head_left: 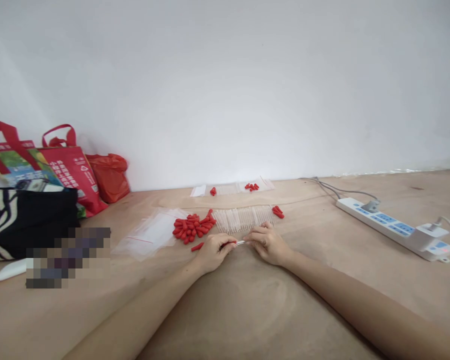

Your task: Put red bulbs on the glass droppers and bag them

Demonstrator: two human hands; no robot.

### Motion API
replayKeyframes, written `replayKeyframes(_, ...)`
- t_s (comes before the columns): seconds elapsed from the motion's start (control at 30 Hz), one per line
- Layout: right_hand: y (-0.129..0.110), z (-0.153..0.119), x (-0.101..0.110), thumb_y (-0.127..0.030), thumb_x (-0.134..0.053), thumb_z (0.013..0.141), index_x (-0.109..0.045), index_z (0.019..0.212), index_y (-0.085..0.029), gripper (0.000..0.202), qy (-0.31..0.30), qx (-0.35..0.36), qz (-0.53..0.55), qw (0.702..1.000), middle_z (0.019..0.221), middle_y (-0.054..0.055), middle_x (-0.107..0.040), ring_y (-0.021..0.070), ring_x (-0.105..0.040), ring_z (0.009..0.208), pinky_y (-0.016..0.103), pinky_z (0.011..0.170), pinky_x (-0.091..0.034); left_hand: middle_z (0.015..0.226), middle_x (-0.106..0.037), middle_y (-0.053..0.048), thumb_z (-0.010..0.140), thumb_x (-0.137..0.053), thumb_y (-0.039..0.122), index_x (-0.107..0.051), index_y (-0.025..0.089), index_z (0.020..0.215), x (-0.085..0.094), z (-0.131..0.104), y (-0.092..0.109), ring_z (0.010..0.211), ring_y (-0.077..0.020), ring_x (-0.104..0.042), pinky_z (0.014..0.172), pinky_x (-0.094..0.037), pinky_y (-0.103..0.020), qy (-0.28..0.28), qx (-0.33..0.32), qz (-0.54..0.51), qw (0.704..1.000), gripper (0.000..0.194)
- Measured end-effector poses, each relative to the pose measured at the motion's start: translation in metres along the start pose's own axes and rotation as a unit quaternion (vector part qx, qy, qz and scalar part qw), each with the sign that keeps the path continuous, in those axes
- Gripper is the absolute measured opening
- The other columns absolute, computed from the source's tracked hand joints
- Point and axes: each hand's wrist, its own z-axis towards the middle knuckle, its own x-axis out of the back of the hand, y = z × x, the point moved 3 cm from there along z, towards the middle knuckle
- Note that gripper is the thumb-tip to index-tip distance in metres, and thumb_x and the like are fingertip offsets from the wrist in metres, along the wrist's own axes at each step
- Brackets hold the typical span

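Tabletop [225, 310], left fingers [228, 247] around red piece [235, 242]

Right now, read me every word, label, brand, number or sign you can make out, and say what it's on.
Red shopping bag: white characters, too blurred to quote, plus a triangular sign.
Green-and-blue bag: white lettering, partly hidden, unreadable.
Power strip: markings too small to read.
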Motion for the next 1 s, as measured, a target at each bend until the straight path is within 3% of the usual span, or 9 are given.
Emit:
replayKeyframes(0.2,-0.007,0.0,0.0,-0.016,-0.042,0.082,-0.058,0.082,-0.019,0.017,-0.004,0.0,-0.018,1.0,0.076,0.003,-0.06,0.0132,-0.051,0.068,0.03,0.067,-0.027,0.072,-0.063,-0.003,0.082,-0.045,0.024,-0.062,0.016,0.081,-0.001,-0.002,0.003,0.066,-0.0142,-0.057,0.063,-0.043,-0.023,-0.011,-0.039,0.039,0.998,0.019)
replayKeyframes(0.63,-0.014,0.001,-0.007,-0.015,-0.038,0.083,-0.057,0.079,-0.018,0.019,-0.038,-0.021,-0.034,0.998,0.072,0.002,-0.062,0.0118,-0.048,0.063,0.03,0.067,-0.023,0.069,-0.059,-0.003,0.085,-0.039,0.023,-0.058,0.014,0.079,-0.007,-0.006,0.004,0.06,-0.0129,-0.054,0.057,-0.041,-0.022,-0.012,-0.112,0.086,0.99,0.022)
replayKeyframes(0.83,-0.015,0.005,-0.006,-0.021,-0.036,0.086,-0.058,0.082,-0.019,0.022,-0.046,-0.054,-0.003,0.998,0.075,0.002,-0.062,0.0123,-0.05,0.066,0.029,0.067,-0.026,0.072,-0.061,-0.004,0.084,-0.043,0.023,-0.059,0.014,0.081,-0.002,-0.004,0.006,0.066,-0.0135,-0.056,0.061,-0.043,-0.022,0.006,-0.097,0.065,0.993,0.019)
replayKeyframes(1.0,-0.005,0.004,0.004,-0.026,-0.044,0.084,-0.057,0.089,-0.019,0.016,-0.013,-0.07,0.063,0.995,0.079,0.003,-0.061,0.0125,-0.052,0.07,0.026,0.066,-0.032,0.072,-0.061,-0.003,0.083,-0.047,0.024,-0.06,0.014,0.083,0.007,-0.006,0.001,0.063,-0.0127,-0.055,0.058,-0.043,-0.022,0.047,-0.074,0.065,0.994,0.016)
